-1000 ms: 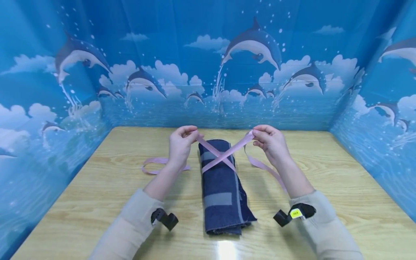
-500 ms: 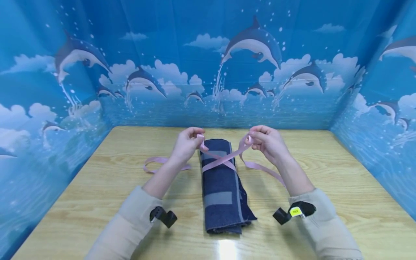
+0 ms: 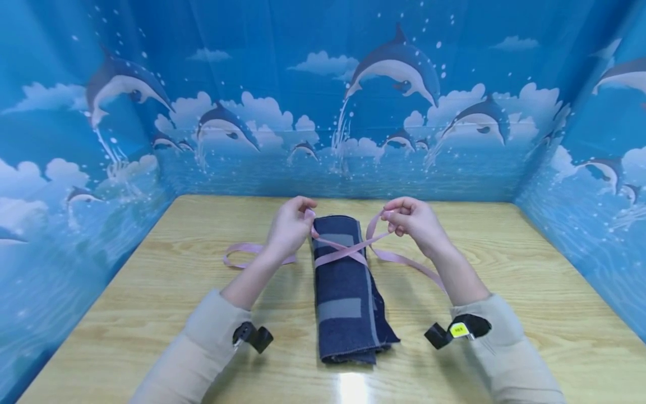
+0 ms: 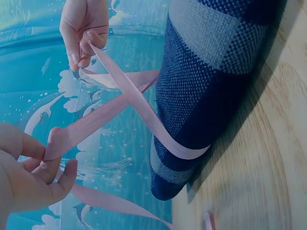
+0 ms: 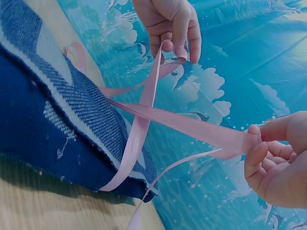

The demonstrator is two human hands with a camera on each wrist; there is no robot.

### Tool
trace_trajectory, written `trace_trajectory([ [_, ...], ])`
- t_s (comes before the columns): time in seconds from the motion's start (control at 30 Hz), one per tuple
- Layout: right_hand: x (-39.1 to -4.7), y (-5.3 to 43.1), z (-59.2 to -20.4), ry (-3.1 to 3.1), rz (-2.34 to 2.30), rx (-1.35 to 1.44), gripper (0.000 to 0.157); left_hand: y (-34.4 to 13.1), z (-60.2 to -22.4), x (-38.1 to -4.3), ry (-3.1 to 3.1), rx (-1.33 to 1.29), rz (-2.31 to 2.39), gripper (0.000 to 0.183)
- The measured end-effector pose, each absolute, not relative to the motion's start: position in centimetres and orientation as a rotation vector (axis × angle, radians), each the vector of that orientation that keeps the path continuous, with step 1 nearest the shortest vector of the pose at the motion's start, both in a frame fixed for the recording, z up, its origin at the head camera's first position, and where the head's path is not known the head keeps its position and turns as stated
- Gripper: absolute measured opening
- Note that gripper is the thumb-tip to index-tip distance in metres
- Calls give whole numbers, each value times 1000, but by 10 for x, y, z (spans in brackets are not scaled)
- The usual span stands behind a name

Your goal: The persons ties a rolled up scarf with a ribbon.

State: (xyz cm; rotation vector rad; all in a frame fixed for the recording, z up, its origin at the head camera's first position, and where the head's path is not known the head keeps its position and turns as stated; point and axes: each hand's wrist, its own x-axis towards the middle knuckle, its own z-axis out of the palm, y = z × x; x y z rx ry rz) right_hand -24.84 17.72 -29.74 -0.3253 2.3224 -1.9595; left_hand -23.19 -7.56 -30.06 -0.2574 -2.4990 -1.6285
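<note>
A dark blue rolled cloth with grey stripes lies lengthwise on the table. Round its far half goes a pink ribbon, whose two ends cross above the roll. My left hand pinches one end between thumb and fingers, left of the roll's far end. Opposite it, my right hand pinches the other end. In the left wrist view the crossing ribbon stands off the cloth, stretched between the left fingers and the right hand. The right wrist view shows the same crossing beside the woven cloth.
The ribbon's left tail lies in a loop on the wooden table, partly behind the left forearm. Its right tail trails toward the right forearm. A blue dolphin-print curtain stands behind the table and along both sides.
Both hands have come slightly closer together, the left moving more. The ribbon ends, earlier drawn straight up and outward, now hang lower and slacker, with a bend by the right hand.
</note>
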Motion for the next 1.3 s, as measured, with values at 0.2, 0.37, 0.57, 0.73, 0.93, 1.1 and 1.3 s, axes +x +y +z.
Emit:
trace_trajectory([
  [0.2,-250,176,-295,2481,-1821,-353,35,-72,-297,-231,-2534,-314,-1424,20],
  [0.37,-249,175,-291,2523,-1770,-405,36,-69,-294,-230,-2529,-328,-1384,21],
  [0.57,-246,173,-283,2539,-1708,-451,33,-68,-290,-230,-2512,-347,-1389,20],
  [0.73,-245,171,-277,2610,-1601,-490,26,-66,-283,-229,-2518,-363,-1409,17],
  [0.93,-246,166,-274,2722,-1455,-506,21,-63,-277,-227,-2567,-381,-1343,15],
  [1.1,-246,162,-273,2786,-1392,-539,19,-61,-273,-228,-2602,-409,-1193,15],
  [1.3,-245,160,-271,2817,-1368,-517,20,-60,-273,-229,-2618,-452,-1133,17],
])
